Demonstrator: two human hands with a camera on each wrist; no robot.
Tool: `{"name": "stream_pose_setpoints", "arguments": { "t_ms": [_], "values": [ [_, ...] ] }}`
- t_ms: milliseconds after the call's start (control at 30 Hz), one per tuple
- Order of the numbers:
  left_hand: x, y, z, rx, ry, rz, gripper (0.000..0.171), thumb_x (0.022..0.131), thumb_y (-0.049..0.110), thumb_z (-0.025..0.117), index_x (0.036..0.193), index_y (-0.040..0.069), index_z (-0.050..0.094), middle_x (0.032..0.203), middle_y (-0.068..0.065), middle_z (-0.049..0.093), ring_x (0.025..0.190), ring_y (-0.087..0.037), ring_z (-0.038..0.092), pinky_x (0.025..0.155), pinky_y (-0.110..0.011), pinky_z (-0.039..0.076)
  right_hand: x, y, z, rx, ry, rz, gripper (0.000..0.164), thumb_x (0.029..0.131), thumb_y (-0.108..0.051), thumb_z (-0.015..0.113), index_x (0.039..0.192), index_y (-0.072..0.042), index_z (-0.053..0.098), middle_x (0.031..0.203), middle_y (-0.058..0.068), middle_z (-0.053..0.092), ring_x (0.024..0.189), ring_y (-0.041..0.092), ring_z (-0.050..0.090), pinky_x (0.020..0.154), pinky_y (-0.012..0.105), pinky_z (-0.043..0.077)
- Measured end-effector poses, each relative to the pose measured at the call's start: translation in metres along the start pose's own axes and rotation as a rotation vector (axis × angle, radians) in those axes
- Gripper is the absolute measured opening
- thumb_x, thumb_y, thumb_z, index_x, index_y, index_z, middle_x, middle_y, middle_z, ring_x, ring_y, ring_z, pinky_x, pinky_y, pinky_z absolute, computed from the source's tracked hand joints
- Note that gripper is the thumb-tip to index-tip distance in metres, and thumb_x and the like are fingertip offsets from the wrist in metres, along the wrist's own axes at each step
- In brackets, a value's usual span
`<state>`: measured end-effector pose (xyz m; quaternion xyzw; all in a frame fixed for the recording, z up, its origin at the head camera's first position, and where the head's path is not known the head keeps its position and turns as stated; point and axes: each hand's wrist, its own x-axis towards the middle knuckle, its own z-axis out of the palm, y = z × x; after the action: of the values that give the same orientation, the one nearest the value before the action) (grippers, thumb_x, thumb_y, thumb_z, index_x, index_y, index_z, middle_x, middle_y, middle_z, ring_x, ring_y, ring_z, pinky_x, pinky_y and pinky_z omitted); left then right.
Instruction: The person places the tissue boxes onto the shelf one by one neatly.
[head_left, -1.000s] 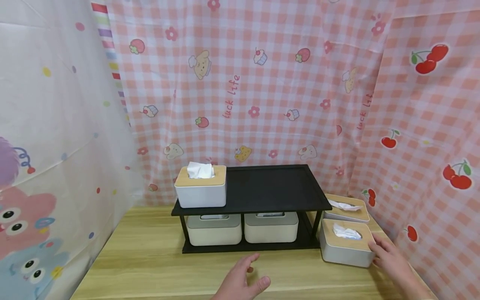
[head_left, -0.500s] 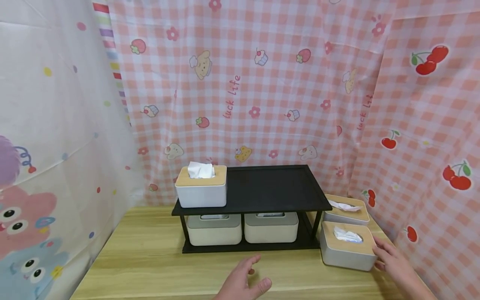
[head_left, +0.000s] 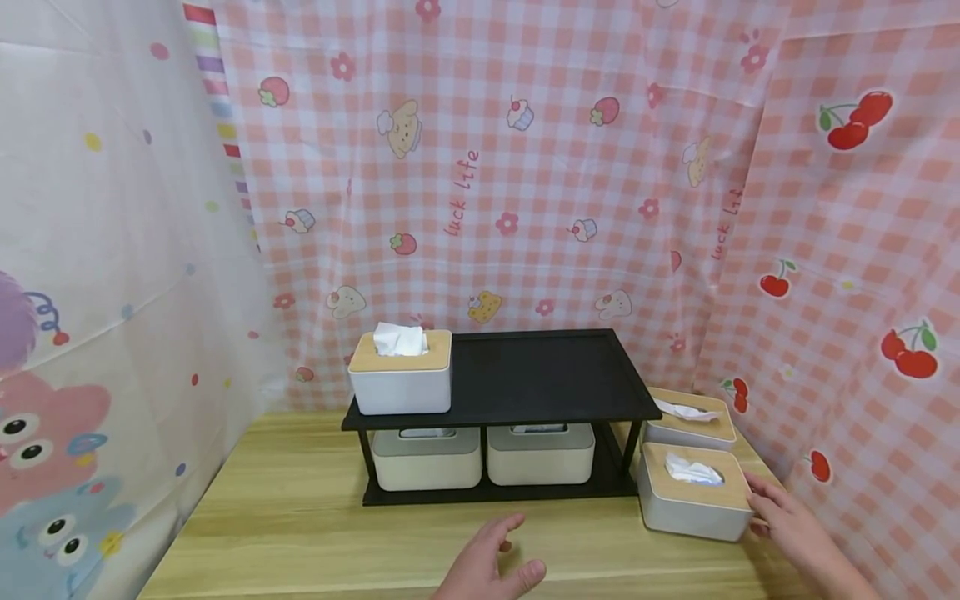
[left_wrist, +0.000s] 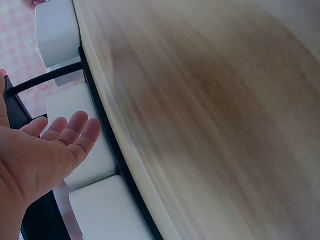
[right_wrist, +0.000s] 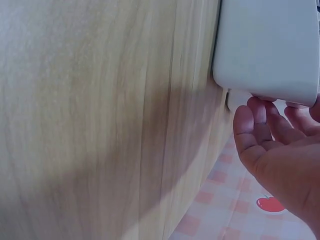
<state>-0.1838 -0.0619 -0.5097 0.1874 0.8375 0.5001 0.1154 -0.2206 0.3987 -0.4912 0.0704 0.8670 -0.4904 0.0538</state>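
In the head view, my right hand (head_left: 783,517) touches the right end of a white tissue box (head_left: 693,512) with a wood-look lid. The right wrist view shows its bent fingers (right_wrist: 245,122) along that box's side wall; the thumb is mostly cut off at the frame's edge. My left hand (head_left: 487,562) hovers before a black two-tier rack (head_left: 540,375), fingers spread and holding nothing. Two cream tissue boxes with grey lids, a left one (head_left: 427,462) and a right one (head_left: 540,458), stand on the rack's lower tier. A wood-lidded tissue box (head_left: 401,383) stands on the upper tier's left end.
Behind the box at my right hand, another wood-lidded tissue box (head_left: 693,417) stands by the rack's right side. The wooden table (head_left: 300,542) extends in front of the rack. Patterned curtains (head_left: 525,183) hang behind and at both sides.
The tissue box at my right hand has shifted slightly toward me and to the right, with the hand moving along. My left hand has barely moved.
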Motion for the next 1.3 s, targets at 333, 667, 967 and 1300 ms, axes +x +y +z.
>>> {"name": "stream_pose_setpoints", "arguments": {
  "t_ms": [333, 667, 967, 1300],
  "values": [
    [-0.001, -0.001, 0.001, 0.015, -0.003, 0.002, 0.079, 0.102, 0.059, 0.065, 0.156, 0.004, 0.050, 0.153, -0.020, 0.056, 0.124, -0.036, 0.065, 0.096, -0.054, 0.057, 0.008, -0.002, 0.000, 0.053, -0.033, 0.055, 0.075, 0.118, -0.044, 0.032, 0.168, 0.006, 0.006, 0.173, 0.036, 0.012, 0.095, -0.029, 0.036, 0.089, 0.017, 0.054],
    [-0.003, -0.005, 0.003, 0.025, 0.018, 0.032, 0.077, 0.101, 0.056, 0.068, 0.155, 0.003, 0.052, 0.150, -0.020, 0.058, 0.121, -0.036, 0.067, 0.095, -0.050, 0.058, 0.023, 0.001, -0.004, 0.191, -0.074, 0.096, 0.075, 0.117, -0.048, 0.026, 0.169, -0.004, -0.006, 0.176, 0.031, -0.007, 0.093, -0.028, 0.038, 0.085, 0.010, 0.050],
    [-0.002, -0.008, 0.002, 0.041, 0.033, 0.053, 0.074, 0.101, 0.051, 0.071, 0.154, 0.002, 0.052, 0.148, -0.019, 0.060, 0.118, -0.033, 0.068, 0.096, -0.047, 0.058, 0.020, 0.001, -0.003, 0.121, -0.079, 0.123, 0.077, 0.117, -0.050, 0.024, 0.169, 0.000, -0.002, 0.174, 0.035, 0.003, 0.149, 0.035, 0.039, 0.085, 0.013, 0.048],
    [-0.003, -0.010, -0.001, 0.048, 0.033, 0.046, 0.076, 0.101, 0.053, 0.071, 0.155, 0.003, 0.052, 0.150, -0.020, 0.059, 0.117, -0.032, 0.067, 0.094, -0.044, 0.058, 0.010, 0.013, -0.005, 0.214, -0.137, 0.069, 0.078, 0.117, -0.046, 0.038, 0.170, 0.000, 0.004, 0.163, 0.021, 0.036, 0.107, -0.012, 0.056, 0.093, 0.027, 0.057]
  ]
}}
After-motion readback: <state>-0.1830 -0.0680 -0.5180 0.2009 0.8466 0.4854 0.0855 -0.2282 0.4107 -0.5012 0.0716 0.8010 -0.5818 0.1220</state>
